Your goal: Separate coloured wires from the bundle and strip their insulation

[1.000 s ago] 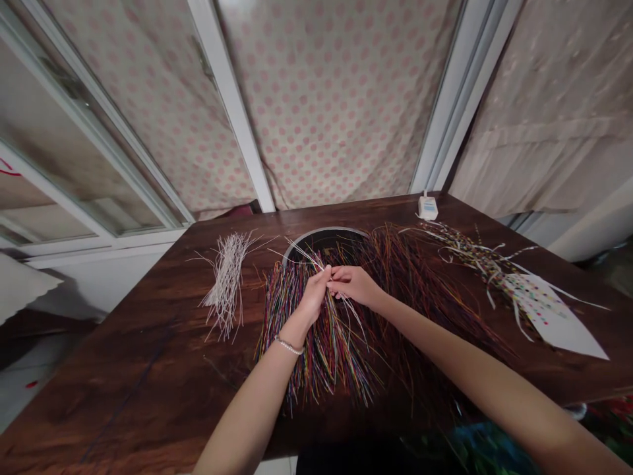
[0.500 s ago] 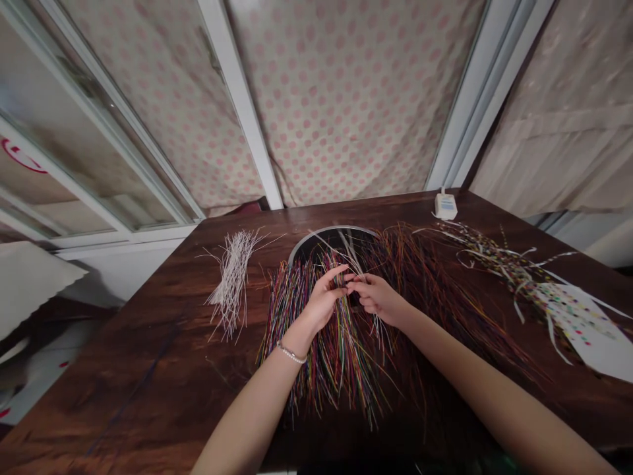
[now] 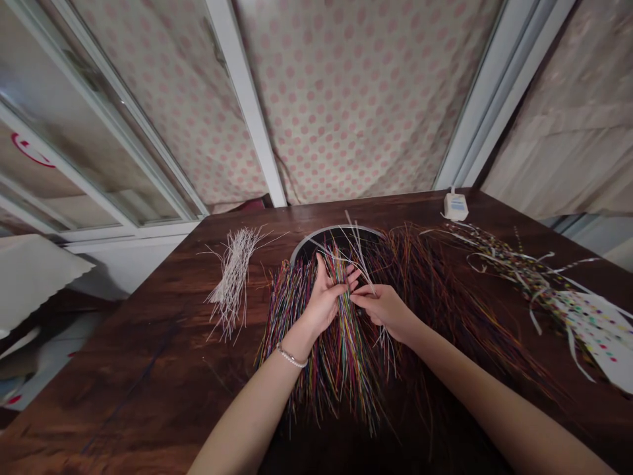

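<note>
My left hand (image 3: pixel 324 300) curls around a bundle of thin multicoloured wires (image 3: pixel 346 336), with the thumb across the front, the index finger raised and other fingertips showing behind. Just to its right, my right hand (image 3: pixel 386 309) pinches with thumb and index finger. Several white wires (image 3: pixel 364 267) run up out of it, and their lower ends hang beneath the palm. Both hands nearly touch at the fingertips. Under and left of them, more coloured wires (image 3: pixel 284 303) spread over a round dark disc with a grey rim (image 3: pixel 304 243).
A loose pile of white wires (image 3: pixel 232 274) lies to the left on the brown wooden table (image 3: pixel 163 316). Orange and purple wires (image 3: pixel 445 297) spread to the right. Farther right are dotted strips (image 3: pixel 514 264) and a white sheet (image 3: pixel 606 336). A small white box (image 3: pixel 455 206) sits at the back edge.
My left fingers have opened out somewhat around the bundle. My right hand has shifted slightly right and down, still pinching, and the white wires above it have swung.
</note>
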Demonstrator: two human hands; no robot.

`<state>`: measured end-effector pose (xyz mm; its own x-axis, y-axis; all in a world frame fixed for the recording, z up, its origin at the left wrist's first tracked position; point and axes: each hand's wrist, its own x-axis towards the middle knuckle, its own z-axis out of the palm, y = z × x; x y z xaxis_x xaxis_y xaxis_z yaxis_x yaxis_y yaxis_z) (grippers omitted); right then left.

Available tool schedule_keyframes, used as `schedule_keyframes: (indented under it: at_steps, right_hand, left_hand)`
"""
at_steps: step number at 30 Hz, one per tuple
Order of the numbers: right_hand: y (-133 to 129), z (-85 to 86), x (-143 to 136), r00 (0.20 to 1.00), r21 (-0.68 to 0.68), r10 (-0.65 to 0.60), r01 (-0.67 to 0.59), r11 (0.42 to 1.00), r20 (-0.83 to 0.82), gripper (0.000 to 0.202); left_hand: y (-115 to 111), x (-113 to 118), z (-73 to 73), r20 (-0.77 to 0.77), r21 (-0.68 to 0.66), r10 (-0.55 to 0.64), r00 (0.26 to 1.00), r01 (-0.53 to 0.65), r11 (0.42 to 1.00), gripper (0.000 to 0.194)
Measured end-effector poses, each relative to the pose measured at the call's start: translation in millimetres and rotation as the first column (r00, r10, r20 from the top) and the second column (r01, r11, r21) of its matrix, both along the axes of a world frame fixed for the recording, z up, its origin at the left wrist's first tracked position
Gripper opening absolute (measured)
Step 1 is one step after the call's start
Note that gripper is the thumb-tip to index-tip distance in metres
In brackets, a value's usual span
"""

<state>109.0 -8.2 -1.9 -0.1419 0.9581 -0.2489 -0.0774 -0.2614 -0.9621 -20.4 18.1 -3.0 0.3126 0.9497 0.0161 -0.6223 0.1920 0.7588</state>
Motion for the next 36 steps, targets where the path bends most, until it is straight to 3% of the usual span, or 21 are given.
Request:
schedule_keyframes:
  at_steps: [5, 9, 15, 21, 27, 32, 36]
  right_hand:
    - [0.7, 4.6, 2.3, 0.998, -0.033, -0.039, 0.038, 0.999, -0.043, 0.023]
    - [1.6, 4.0, 2.2, 0.997, -0.041, -0.079, 0.079, 0.996, -0.018, 0.020]
    - [9.0, -11.3, 4.9, 0.989, 0.034, -0.136, 0.134, 0.990, 0.054, 0.016]
    - [9.9, -16.7, 5.9, 0.977, 0.088, -0.203, 0.197, 0.977, 0.069, 0.026]
    - [4.5, -5.9, 1.1, 0.994, 0.087, -0.042, 0.033, 0.996, 0.101, 0.028]
    - [4.8, -8.5, -0.2, 0.994, 0.107, -0.019, 0.007, 0.994, 0.110, 0.026]
    - [5.2, -8.5, 1.0, 0.999, 0.041, -0.012, 0.010, 0.999, 0.050, 0.024]
  left_hand:
    - [-0.3, -0.2, -1.2, -0.032, -0.062, -0.118, 0.992, 0.116, 0.991, 0.043]
    - [-0.8, 0.4, -4.2, -0.115, -0.080, -0.129, 0.985, 0.120, 0.990, 0.027]
    - [4.8, 1.4, -10.6, -0.130, -0.143, -0.048, 0.990, 0.029, 0.989, 0.037]
    - [5.7, 0.8, -11.0, -0.143, -0.185, -0.018, 0.990, -0.009, 0.983, 0.033]
    - [6.5, -0.4, -13.2, -0.184, -0.115, -0.029, 0.983, 0.008, 0.993, 0.038]
    - [6.2, -1.4, -14.4, -0.189, -0.082, -0.056, 0.980, 0.041, 0.996, 0.041]
    - [5.3, -1.5, -13.1, -0.206, -0.079, -0.030, 0.978, 0.014, 0.997, 0.038]
